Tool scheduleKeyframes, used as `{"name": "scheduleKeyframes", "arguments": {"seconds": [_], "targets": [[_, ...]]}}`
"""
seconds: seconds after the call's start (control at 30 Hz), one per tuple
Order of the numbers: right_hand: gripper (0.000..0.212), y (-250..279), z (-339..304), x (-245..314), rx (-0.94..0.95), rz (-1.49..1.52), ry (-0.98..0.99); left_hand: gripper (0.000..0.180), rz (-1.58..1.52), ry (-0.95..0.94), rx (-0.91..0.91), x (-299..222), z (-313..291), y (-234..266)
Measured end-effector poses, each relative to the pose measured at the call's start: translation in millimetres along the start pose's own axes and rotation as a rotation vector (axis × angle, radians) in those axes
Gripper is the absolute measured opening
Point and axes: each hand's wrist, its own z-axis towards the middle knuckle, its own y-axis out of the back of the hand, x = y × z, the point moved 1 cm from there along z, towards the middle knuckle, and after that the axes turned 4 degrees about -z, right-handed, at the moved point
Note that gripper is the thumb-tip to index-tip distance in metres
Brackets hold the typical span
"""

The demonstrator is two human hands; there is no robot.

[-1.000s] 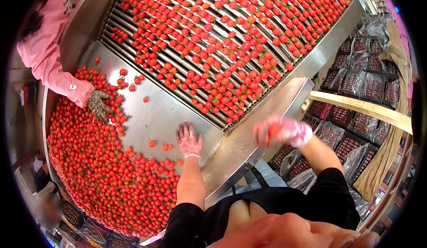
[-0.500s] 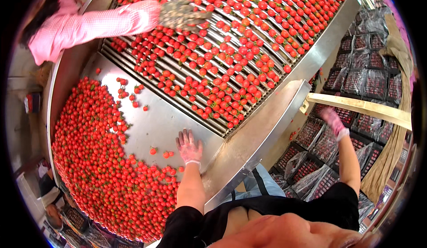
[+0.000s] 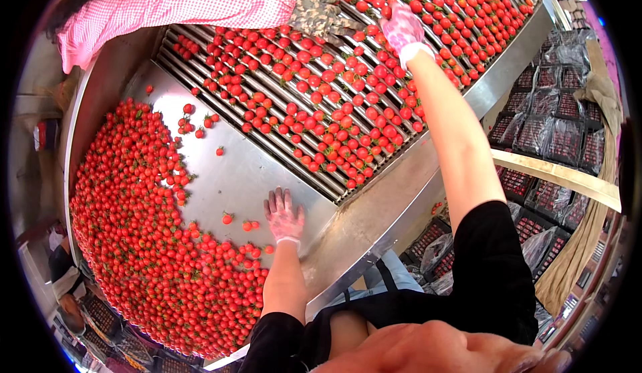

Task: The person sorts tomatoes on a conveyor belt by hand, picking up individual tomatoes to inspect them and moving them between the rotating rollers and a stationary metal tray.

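My left hand point(image 3: 285, 216), in a thin stained glove, lies flat with spread fingers on the bare metal pan point(image 3: 224, 180). A big heap of red cherry tomatoes point(image 3: 150, 239) fills the pan's left side, with a few loose ones near my fingers. Stretched far forward, my gloved right hand point(image 3: 402, 28) is over the roller conveyor point(image 3: 267, 158), its fingers curled around a cherry tomato point(image 3: 386, 12). Rows of tomatoes sit between the metal rollers around it.
A co-worker's camouflage-gloved hand point(image 3: 324, 19), in a pink checked sleeve, works just left of my right hand. Along the conveyor's right runs a raised metal side wall point(image 3: 505, 59). Black crates point(image 3: 552, 132) under clear plastic stand beyond a wooden bar point(image 3: 558, 178).
My right hand has swung from above the crates on the right up and over the conveyor to a tomato. The co-worker's hand has shifted right. My left hand stays on the pan.
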Motion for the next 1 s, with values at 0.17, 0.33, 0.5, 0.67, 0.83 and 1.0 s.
{"name": "scheduleKeyframes", "arguments": {"seconds": [0.17, 0.33, 0.5, 0.67, 0.83, 1.0], "targets": [[0.039, -2.0, 25.4, 3.9, -0.005, -0.024, 0.092, 0.064, 0.001, 0.003, 0.005, 5.1, -0.4, 5.0], [0.043, 21.3, -48.5, -5.0, 0.203, 1.529, -0.171, 0.062, -0.043, 0.035, 0.006, 3.1, 0.8, 9.7], [0.013, 24.0, -164.1, 85.3, 0.561, 1.501, 0.155, 0.062, -0.012, 0.025, 0.006, 8.0, -2.2, 6.5], [0.016, 36.7, -209.6, 134.8, 0.893, 1.17, 0.638, 0.061, 0.048, -0.017, -0.032, 6.8, -1.7, 2.1], [0.014, -13.4, -220.8, 115.9, 0.683, 0.089, 1.197, 0.055, -0.051, -0.078, -0.149, 19.9, 25.3, 11.5], [0.011, -6.0, -267.0, 117.1, 0.582, -0.095, 1.413, 0.025, -0.105, -0.51, -0.583, -55.6, 167.7, 137.5]]}}
